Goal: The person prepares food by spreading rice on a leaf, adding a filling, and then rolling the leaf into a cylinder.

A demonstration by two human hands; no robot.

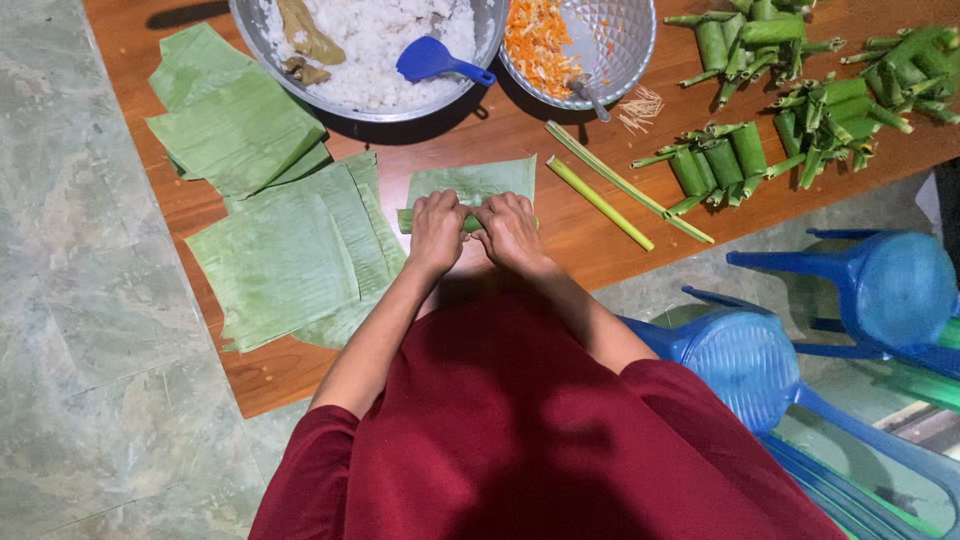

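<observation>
A half-rolled banana leaf (470, 195) lies at the worktop (560, 230) edge, its near part curled under the left hand (437, 228) and right hand (510, 228), fingers closed on it, its far flap still flat, finished green rolls (720, 165) lying beyond.

Wooden table (520, 125): leaves (270, 250), bowls (365, 60)

- A low wooden table (540, 130) with a reddish-brown top runs slantwise across the upper part of the view.
- The floor (90, 330) is laid with large pale grey-green marbled tiles.
- Blue plastic stools (890, 290) lie tipped over to the right, just beside the table.
- Light falls from above, throwing dark shadows beneath the bowls.
</observation>
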